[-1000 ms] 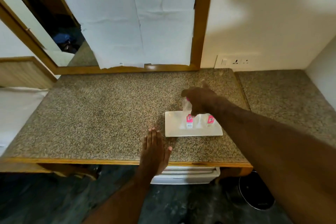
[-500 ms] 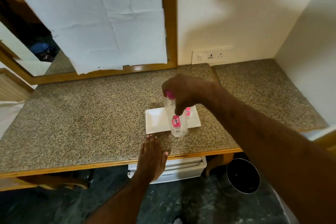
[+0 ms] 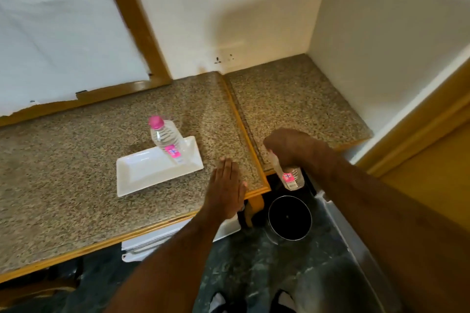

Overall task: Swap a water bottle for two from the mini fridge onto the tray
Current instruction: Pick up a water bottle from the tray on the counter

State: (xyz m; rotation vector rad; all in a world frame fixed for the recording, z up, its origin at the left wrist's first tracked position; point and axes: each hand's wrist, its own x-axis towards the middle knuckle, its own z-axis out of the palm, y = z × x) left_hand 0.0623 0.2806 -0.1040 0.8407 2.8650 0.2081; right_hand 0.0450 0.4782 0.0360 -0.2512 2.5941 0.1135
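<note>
A white rectangular tray (image 3: 142, 173) lies on the speckled granite counter (image 3: 63, 173). One clear water bottle with a pink cap and pink label (image 3: 166, 141) stands on the tray's far right part. My right hand (image 3: 292, 148) is shut on the top of a second clear water bottle (image 3: 291, 176), holding it in the air past the counter's right front corner, above the dark bin. My left hand (image 3: 226, 188) lies flat and open on the counter near its front right corner, just right of the tray.
A round black bin (image 3: 290, 217) stands on the dark floor below the held bottle. A white appliance (image 3: 178, 236) sits under the counter's front edge. A lower granite shelf (image 3: 292, 99) fills the right corner. A wooden panel (image 3: 427, 160) is at the right.
My right hand has lifted one bottle off the tray and carried it right, past the counter's corner. One bottle stays on the tray. The view has swung right.
</note>
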